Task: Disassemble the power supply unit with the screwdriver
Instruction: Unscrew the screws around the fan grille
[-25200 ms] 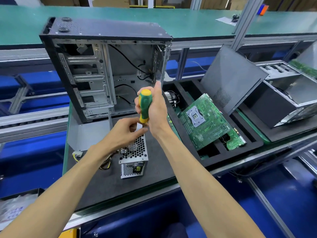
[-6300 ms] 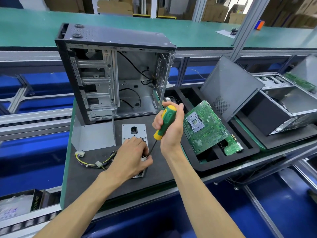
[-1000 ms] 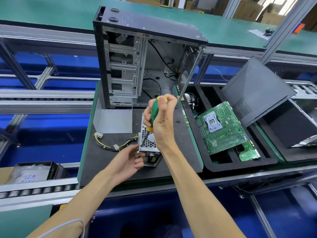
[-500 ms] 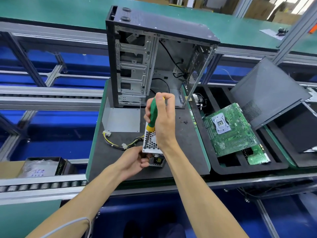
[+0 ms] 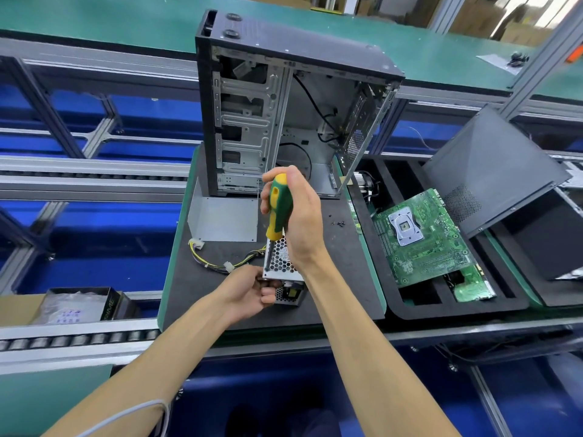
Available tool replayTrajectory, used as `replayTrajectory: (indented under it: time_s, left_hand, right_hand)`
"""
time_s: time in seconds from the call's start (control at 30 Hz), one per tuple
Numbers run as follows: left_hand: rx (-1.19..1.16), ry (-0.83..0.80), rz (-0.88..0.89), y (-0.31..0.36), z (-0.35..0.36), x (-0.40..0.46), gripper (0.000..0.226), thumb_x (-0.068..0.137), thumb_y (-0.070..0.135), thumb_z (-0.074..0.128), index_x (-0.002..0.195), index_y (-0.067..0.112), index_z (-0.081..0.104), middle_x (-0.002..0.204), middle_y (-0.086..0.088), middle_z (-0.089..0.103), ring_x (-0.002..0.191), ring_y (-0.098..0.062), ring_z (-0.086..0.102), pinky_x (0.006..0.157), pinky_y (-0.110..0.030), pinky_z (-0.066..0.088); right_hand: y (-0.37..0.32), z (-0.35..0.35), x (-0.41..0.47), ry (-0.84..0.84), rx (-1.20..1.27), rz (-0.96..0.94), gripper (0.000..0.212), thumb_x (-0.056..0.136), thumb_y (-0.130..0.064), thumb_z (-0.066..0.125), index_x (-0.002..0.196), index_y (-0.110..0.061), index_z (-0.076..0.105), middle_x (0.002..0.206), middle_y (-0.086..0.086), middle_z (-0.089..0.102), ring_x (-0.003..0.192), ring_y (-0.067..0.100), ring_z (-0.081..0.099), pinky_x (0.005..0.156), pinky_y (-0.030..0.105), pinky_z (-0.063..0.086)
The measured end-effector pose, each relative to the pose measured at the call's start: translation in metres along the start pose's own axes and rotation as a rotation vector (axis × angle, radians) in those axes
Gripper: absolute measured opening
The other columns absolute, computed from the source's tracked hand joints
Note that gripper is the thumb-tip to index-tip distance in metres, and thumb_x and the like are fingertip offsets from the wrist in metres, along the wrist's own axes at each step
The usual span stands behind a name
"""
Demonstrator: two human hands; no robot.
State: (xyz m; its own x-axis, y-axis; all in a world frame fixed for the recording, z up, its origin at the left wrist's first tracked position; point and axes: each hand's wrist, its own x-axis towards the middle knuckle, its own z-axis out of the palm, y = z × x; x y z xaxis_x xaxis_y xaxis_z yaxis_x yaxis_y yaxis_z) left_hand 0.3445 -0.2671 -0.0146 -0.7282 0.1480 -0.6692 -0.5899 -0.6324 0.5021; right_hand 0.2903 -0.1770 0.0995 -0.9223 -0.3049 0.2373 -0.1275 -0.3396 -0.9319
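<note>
right hand point(image 5: 296, 216) is wrapped tight around the green and yellow plastic-handled screwdriver point(image 5: 277, 209), fist up high with the forearm coming in from the lower right, shaft pointing almost straight down. tip sits at the near left corner of the small silver perforated-metal power supply unit point(image 5: 281, 263), which is sitting on the black foam work mat point(image 5: 344, 279) near the front edge. left hand point(image 5: 249, 290) comes in from the lower left, fingers curled round the psu's near left end, pinching it so it stays put, thumb on the front face

behind it the open black and grey steel computer case point(image 5: 284, 105) stands upright on the mat. a bundle of yellow and black wires point(image 5: 214, 263) trails off the psu to the left, next to a flat grey metal panel point(image 5: 224, 219). a few tiny black screws point(image 5: 339, 223) lie loose on the mat to the right of the hand. green motherboard point(image 5: 419, 238) rests tilted in the black foam tray point(image 5: 410, 307) on the right
</note>
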Motion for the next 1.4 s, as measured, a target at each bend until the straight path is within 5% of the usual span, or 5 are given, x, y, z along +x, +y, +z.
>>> replayTrajectory:
  time_s: [0.33,0.6,0.83,1.1,1.4]
  left_hand:
    - [-0.079,0.049,-0.042,0.002,0.013,-0.009,0.034,0.093,-0.004,0.021,0.071,0.013,0.041,0.061,-0.004,0.036,0.048,-0.012,0.024,0.040,-0.022,0.020]
    - [-0.130,0.063,-0.061,0.002,0.017,-0.013,0.035,0.096,-0.002,0.022,0.071,0.013,0.042,0.055,-0.002,0.039,0.049,-0.012,0.023,0.042,-0.023,0.019]
    - [-0.152,0.077,-0.066,0.003,0.019,-0.013,0.034,0.097,-0.001,0.022,0.073,0.012,0.042,0.063,-0.003,0.037,0.048,-0.012,0.024,0.039,-0.022,0.021]
    - [-0.160,0.074,-0.065,0.002,0.020,-0.015,0.033,0.098,0.000,0.024,0.074,0.012,0.044,0.058,-0.003,0.043,0.051,-0.012,0.023,0.042,-0.022,0.020]
    - [-0.117,0.071,-0.077,0.004,0.012,-0.014,0.034,0.098,-0.002,0.021,0.074,0.013,0.040,0.061,-0.002,0.033,0.058,-0.012,0.018,0.047,-0.023,0.018]
  right_hand:
    - [-0.003,0.005,-0.008,0.003,-0.028,0.012,0.049,0.087,-0.055,0.071,0.096,-0.013,0.047,0.066,0.005,0.046,0.051,0.016,0.041,0.043,0.027,0.031]
    - [-0.004,-0.002,-0.005,0.000,-0.019,0.003,0.037,0.110,-0.032,0.032,0.117,-0.014,0.064,0.070,0.005,0.057,0.065,0.022,0.051,0.063,0.032,0.046]
    - [-0.003,0.000,-0.007,0.022,-0.061,0.009,0.033,0.094,-0.044,0.060,0.101,-0.014,0.047,0.070,0.001,0.051,0.057,0.016,0.045,0.047,0.027,0.037]
    - [-0.004,-0.005,-0.006,0.081,0.031,0.012,0.031,0.108,-0.033,0.032,0.114,-0.012,0.054,0.069,0.002,0.057,0.059,0.018,0.048,0.057,0.030,0.042]
    - [-0.002,-0.002,-0.009,0.076,-0.027,-0.051,0.021,0.104,-0.027,0.052,0.107,-0.007,0.054,0.081,0.002,0.061,0.067,0.017,0.056,0.058,0.029,0.048]
